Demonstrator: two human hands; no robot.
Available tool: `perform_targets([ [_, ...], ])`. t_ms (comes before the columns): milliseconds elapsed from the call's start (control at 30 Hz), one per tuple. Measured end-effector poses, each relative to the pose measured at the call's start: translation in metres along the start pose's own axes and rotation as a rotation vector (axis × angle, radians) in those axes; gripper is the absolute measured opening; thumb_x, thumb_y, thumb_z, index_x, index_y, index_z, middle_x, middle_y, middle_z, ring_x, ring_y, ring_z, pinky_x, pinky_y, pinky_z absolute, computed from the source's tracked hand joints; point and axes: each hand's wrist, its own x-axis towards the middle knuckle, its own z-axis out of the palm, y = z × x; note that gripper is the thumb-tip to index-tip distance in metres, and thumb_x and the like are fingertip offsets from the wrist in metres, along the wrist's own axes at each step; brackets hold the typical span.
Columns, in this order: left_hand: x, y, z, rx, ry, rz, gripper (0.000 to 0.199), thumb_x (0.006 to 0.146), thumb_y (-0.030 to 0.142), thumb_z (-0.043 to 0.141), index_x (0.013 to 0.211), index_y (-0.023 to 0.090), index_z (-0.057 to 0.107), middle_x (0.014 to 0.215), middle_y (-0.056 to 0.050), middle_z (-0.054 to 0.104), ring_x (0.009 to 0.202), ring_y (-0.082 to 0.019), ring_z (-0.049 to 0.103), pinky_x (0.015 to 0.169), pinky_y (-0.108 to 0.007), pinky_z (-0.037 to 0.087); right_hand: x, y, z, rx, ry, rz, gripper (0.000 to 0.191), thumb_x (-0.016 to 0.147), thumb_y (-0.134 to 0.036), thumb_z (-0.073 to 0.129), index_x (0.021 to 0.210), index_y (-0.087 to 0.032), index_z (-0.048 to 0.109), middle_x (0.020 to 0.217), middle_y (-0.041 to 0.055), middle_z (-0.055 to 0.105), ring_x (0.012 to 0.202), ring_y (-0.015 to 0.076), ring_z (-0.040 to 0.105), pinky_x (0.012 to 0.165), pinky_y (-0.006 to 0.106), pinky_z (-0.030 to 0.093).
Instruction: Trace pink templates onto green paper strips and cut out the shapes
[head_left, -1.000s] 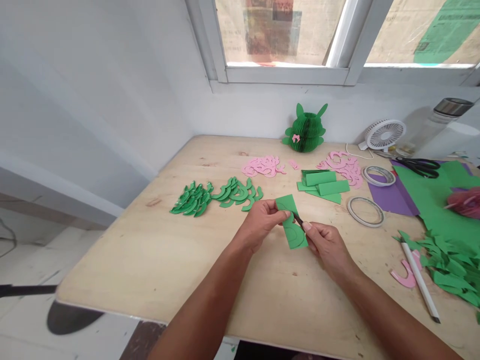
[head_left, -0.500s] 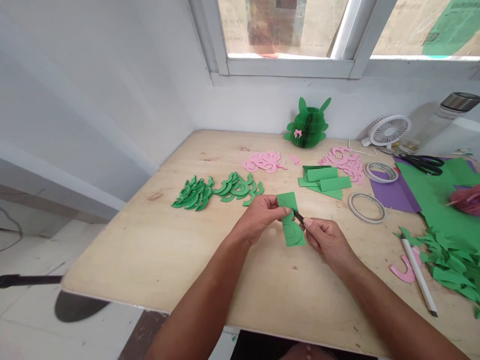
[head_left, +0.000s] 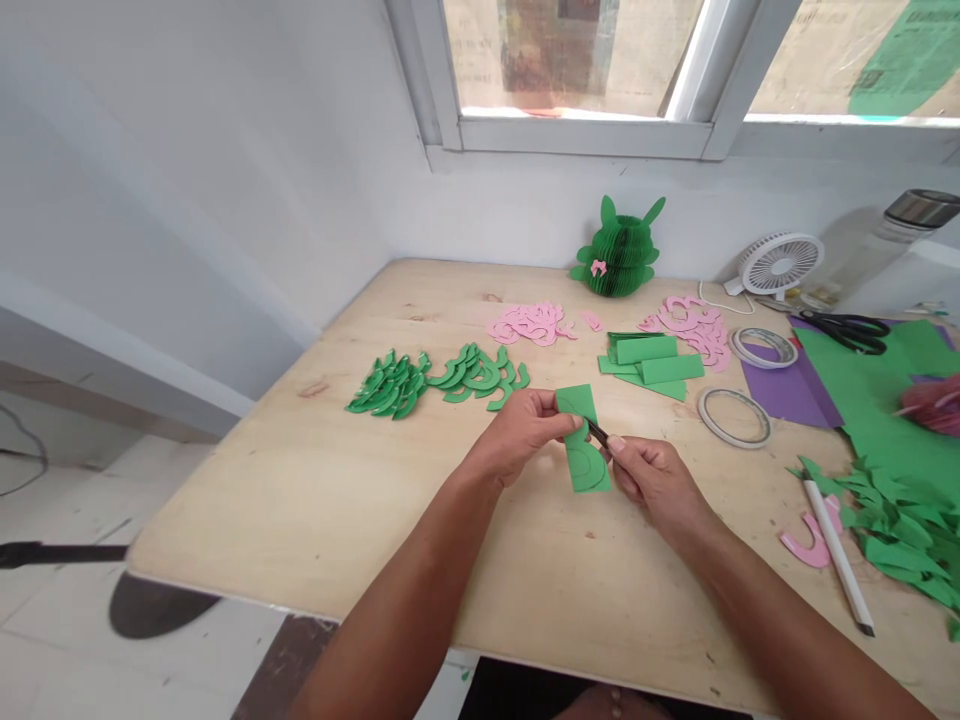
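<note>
My left hand (head_left: 529,430) pinches a green paper strip (head_left: 589,470) by its left edge, above the table. Curved outlines are drawn on the strip, and a rounded cut opens its right side. My right hand (head_left: 652,475) is closed around small scissors (head_left: 598,432); their dark blades meet the paper beside my left thumb, while the handles are hidden in my fingers. Beyond my left hand lie cut green curved pieces (head_left: 476,372) and a second heap of green pieces (head_left: 390,385). Folded green paper strips (head_left: 649,362) lie past the held strip.
Pink cutouts (head_left: 529,323) and a green paper honeycomb figure (head_left: 619,255) are at the back. Toward the right are tape rolls (head_left: 735,418), black-handled scissors (head_left: 844,330), a white pen (head_left: 840,555), green scraps (head_left: 907,535), a small fan (head_left: 784,262) and a glass bottle (head_left: 862,255).
The view has shifted very slightly. Both hands, the green strip and the scissors stay in almost the same place.
</note>
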Motion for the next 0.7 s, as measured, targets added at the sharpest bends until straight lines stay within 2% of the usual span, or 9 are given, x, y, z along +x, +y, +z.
perform_targets([
  [267,0.0009,-0.0009,-0.0006,0.006,-0.015,0.006,0.013,0.064,0.024,0.068,0.072,0.014,0.071,0.072,-0.005,0.07,0.067,-0.016,0.061,0.072,-0.029,0.046,-0.0009,-0.0016,0.0008,-0.023,0.019,0.005,0.056,0.077,-0.066,0.056,0.048,-0.022,0.036,0.041,-0.0079,0.024,0.041,0.0063,0.014,0.041,0.024,0.011],
  [700,0.0019,-0.0037,0.0,-0.006,0.036,-0.016,0.02,0.064,0.031,0.073,0.072,0.014,0.067,0.072,-0.006,0.067,0.068,-0.016,0.059,0.07,-0.03,0.047,-0.0008,-0.0023,0.0026,0.005,0.067,-0.027,0.058,0.076,-0.068,0.056,0.048,-0.022,0.032,0.042,-0.008,0.024,0.042,0.0063,0.015,0.042,0.025,0.011],
])
